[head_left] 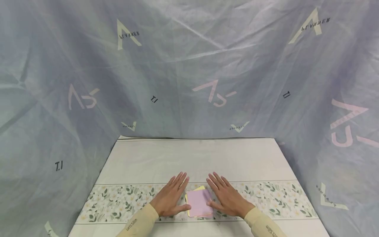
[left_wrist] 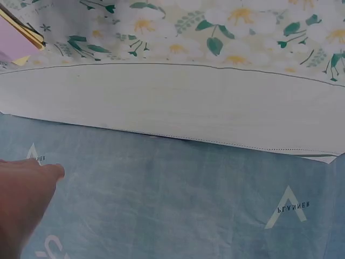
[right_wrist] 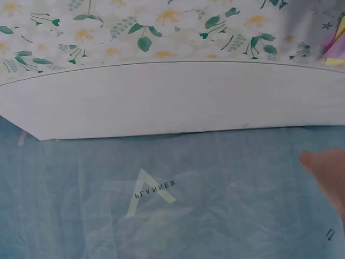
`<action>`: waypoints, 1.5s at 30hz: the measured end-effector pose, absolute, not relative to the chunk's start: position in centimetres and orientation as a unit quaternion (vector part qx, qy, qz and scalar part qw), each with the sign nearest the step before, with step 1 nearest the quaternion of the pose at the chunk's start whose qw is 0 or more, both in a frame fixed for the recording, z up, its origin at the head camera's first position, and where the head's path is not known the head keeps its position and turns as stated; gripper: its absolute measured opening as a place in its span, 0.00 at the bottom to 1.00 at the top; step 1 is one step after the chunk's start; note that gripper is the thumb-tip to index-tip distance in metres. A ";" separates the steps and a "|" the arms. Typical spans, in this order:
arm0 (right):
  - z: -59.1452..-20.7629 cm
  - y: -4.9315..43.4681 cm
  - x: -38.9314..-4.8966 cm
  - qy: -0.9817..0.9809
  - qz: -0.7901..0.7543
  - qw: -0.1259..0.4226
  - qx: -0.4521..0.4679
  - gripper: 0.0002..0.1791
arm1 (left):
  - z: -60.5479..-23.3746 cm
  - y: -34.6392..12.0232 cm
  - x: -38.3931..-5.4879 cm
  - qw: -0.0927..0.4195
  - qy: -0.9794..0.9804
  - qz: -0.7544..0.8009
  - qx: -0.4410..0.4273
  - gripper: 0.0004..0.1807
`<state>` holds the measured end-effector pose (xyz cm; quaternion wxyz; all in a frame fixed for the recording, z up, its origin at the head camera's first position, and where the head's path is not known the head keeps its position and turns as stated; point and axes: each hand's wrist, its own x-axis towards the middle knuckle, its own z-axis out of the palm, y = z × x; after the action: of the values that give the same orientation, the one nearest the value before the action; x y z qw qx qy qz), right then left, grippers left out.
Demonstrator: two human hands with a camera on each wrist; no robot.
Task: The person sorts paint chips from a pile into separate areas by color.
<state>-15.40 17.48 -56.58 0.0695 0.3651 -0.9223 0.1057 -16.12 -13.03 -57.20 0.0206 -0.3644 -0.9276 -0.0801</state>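
A small stack of square paper sheets [head_left: 199, 203], pink on top with yellow edges peeking out, lies on the table between both hands. My left hand [head_left: 171, 196] is at its left side, palm down with straight fingers pointing forward, its thumb tip overlapping the stack's left edge in the head view. On the other side my right hand [head_left: 226, 196] mirrors it, thumb tip at the stack's right edge. Neither hand grips anything. In the left wrist view a corner of the stack [left_wrist: 19, 40] shows at upper left; the right wrist view catches another corner [right_wrist: 335, 48] at its right border.
The white table cover [head_left: 195, 158] has a floral band [head_left: 266, 199] running across it. Grey-blue sheeting [head_left: 183, 65] printed with letters hangs behind the table and along both sides.
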 end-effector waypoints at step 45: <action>-62.5 18.6 -17.7 -0.928 0.121 -0.078 0.343 0.63 | -65.1 -12.0 -16.2 -0.027 -0.941 -0.099 -0.324 0.67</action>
<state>-17.74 18.57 -62.51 -0.0784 0.3434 -0.9281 0.1208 -16.16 -12.05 -65.11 -0.0272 -0.3237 -0.9406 -0.0987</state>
